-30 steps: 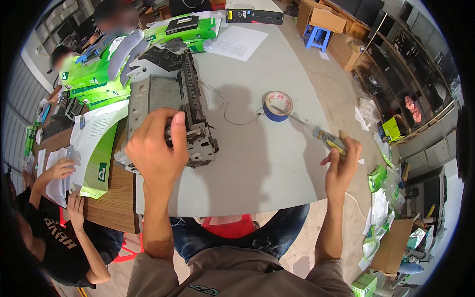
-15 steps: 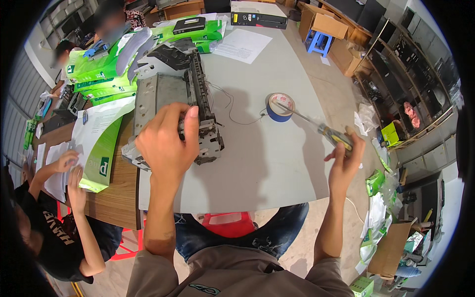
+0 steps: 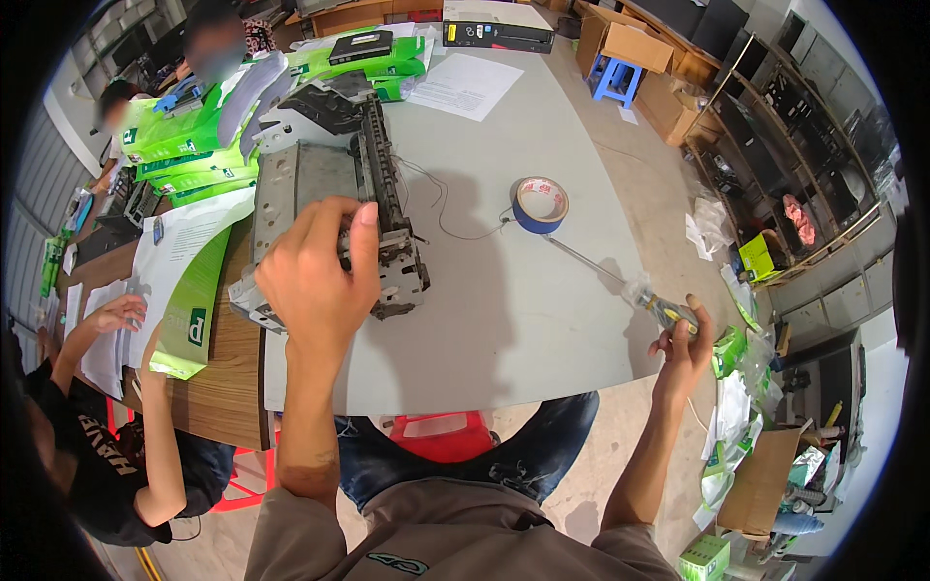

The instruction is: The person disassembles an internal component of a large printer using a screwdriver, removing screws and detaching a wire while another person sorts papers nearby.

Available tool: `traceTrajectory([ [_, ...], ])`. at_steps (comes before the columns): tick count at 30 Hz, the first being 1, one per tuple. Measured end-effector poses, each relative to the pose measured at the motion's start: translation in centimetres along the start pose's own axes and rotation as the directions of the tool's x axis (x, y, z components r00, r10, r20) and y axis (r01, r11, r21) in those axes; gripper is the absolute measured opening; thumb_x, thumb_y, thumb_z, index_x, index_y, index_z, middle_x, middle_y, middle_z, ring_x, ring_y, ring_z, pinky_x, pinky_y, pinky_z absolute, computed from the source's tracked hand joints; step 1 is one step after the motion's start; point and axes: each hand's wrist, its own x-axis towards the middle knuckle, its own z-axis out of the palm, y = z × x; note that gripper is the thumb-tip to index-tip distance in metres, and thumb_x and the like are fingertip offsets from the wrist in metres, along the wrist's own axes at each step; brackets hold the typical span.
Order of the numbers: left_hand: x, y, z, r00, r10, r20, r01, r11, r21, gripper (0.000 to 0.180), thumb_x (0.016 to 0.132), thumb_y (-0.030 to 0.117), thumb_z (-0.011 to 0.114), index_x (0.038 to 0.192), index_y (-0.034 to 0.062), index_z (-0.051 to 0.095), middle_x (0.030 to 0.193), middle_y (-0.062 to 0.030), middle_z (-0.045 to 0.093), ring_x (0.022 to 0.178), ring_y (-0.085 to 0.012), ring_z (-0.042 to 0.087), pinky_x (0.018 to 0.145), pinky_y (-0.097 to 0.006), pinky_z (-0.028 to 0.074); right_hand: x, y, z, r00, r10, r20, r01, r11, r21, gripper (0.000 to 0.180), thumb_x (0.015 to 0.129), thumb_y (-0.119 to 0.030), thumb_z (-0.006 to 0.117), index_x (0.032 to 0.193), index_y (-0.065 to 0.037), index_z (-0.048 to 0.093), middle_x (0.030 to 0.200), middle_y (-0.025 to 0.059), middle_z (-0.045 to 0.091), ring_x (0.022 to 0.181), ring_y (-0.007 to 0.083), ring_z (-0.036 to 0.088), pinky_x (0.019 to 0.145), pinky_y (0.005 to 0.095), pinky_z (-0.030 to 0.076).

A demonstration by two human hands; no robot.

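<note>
A stripped-down printer chassis [image 3: 334, 208], grey metal with black plastic parts and loose thin wires [image 3: 441, 208] trailing off its right side, lies on the grey table [image 3: 523, 320], toward the table's left half; the left hand [image 3: 315, 276] is clamped over its near end, fingers curled across the top and thumb pressed against the right edge, so the near corner of the frame is hidden beneath the palm; the right hand [image 3: 683, 349] is off the table's right edge, closed around the yellow-green handle of a long screwdriver [image 3: 620, 286], whose thin shaft slants up and left over the tabletop with its tip close to a roll of blue tape [image 3: 540, 203]; the tape lies flat on the table, to the right of the chassis and apart from it; beyond the chassis a sheet of white paper [image 3: 465, 85] lies on the table, and a black flat device [image 3: 499, 37] sits at the far edge; green and white boxes [image 3: 189, 145] are heaped to the left of the chassis, one lying on the wooden desk [image 3: 223, 397] that adjoins the table; at that desk another person's hand [image 3: 121, 312] rests on white papers; a blue stool [image 3: 617, 77] stands on the floor past the table's far right corner
</note>
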Motion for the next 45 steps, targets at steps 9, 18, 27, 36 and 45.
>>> traceTrajectory([
  [9, 0.1, 0.0, -0.1, 1.0, 0.002, 0.01, -0.002, 1.0, 0.013, 0.022, 0.097, 0.022, 0.059, 0.086, 0.0041, 0.066, 0.078, -0.0113, 0.067, 0.064, -0.0351, 0.062, 0.057, -0.04, 0.046, 1.7, 0.7, 1.2, 1.0, -0.01, 0.002, 0.01, 1.0, -0.022, 0.035, 0.101, -0.015, 0.058, 0.131, 0.001, 0.054, 0.092, 0.0074, 0.056, 0.063, 0.0107, 0.05, 0.05, 0.0273, 0.048],
  [18, 0.0, -0.7, 0.5, 0.996, 0.052, -0.079, -0.052, 0.999, 0.003, 0.019, 0.092, 0.027, 0.066, 0.081, 0.0115, 0.066, 0.071, -0.0054, 0.063, 0.055, -0.0317, 0.058, 0.05, -0.041, 0.041, 3.0, 1.1, 3.4, 0.999, -0.042, 0.032, 0.042, 0.999, 0.018, 0.034, 0.102, -0.012, 0.056, 0.133, 0.002, 0.051, 0.088, 0.0071, 0.057, 0.064, 0.0112, 0.052, 0.051, 0.0291, 0.051],
  [27, 0.0, -0.2, 0.1, 1.0, 0.018, -0.019, -0.017, 1.0, 0.008, 0.02, 0.096, 0.022, 0.061, 0.086, 0.0052, 0.067, 0.078, -0.0108, 0.067, 0.063, -0.034, 0.062, 0.055, -0.039, 0.046, 6.1, 1.0, 7.5, 0.985, -0.094, 0.143, 0.094, 0.996, 0.007, 0.035, 0.102, -0.013, 0.056, 0.133, 0.002, 0.051, 0.083, 0.0068, 0.056, 0.064, 0.0116, 0.052, 0.053, 0.0306, 0.052],
  [36, -0.3, -0.7, -0.5, 1.0, 0.009, 0.024, -0.009, 1.0, -0.013, 0.014, 0.093, 0.022, 0.063, 0.091, 0.0086, 0.067, 0.081, -0.0093, 0.066, 0.07, -0.0338, 0.063, 0.06, -0.041, 0.047, -1.5, -3.7, 4.1, 0.991, 0.029, 0.131, -0.055, 0.979, 0.197, 0.042, 0.101, -0.018, 0.059, 0.136, 0.002, 0.05, 0.096, 0.0062, 0.059, 0.065, 0.0091, 0.05, 0.05, 0.0265, 0.047],
  [45, -12.9, 0.6, -3.8, 0.952, -0.268, 0.146, 0.3, 0.73, -0.615, 0.032, 0.099, 0.012, 0.058, 0.127, -0.0036, 0.055, 0.119, -0.0185, 0.057, 0.093, -0.0254, 0.062, 0.081, -0.036, 0.051, -12.3, -4.6, 2.5, 0.974, 0.149, 0.169, -0.194, 0.937, 0.291, 0.055, 0.096, -0.029, 0.067, 0.135, 0.006, 0.048, 0.113, 0.0113, 0.058, 0.058, 0.0076, 0.048, 0.038, 0.021, 0.041],
])
